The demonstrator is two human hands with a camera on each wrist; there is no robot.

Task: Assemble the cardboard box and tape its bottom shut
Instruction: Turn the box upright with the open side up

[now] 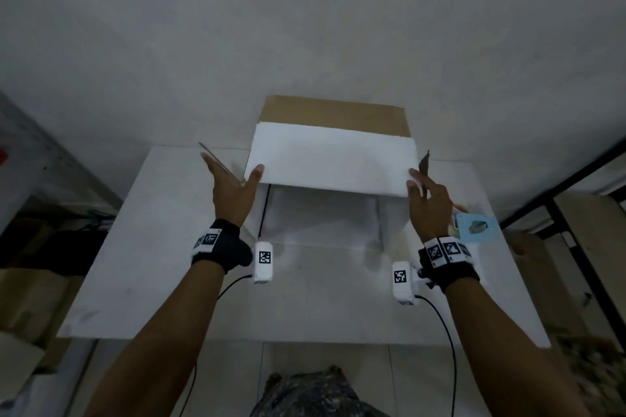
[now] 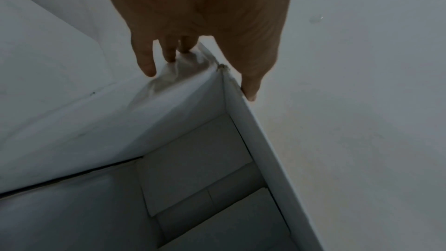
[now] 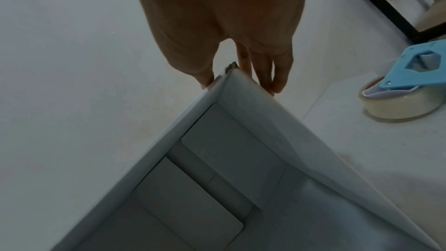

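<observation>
A white cardboard box (image 1: 321, 213) stands open on the white table (image 1: 152, 247), and folded flaps show on its inner floor (image 2: 193, 175). Its far long flap (image 1: 330, 159), white inside and brown outside, leans toward me over the opening. My left hand (image 1: 233, 179) straddles the box's far left corner (image 2: 217, 72), with straight fingers along the left side flap (image 1: 220, 164) and the thumb on the long flap. My right hand (image 1: 418, 183) does the same at the far right corner (image 3: 231, 72), beside the right side flap (image 1: 425, 162). Neither hand grips anything.
A blue tape dispenser (image 1: 476, 227) with a clear roll (image 3: 395, 106) lies on the table just right of my right wrist. Brown boxes (image 1: 20, 298) sit on the floor at the left. A dark metal frame (image 1: 576, 213) stands at the right, and a grey wall rises behind the table.
</observation>
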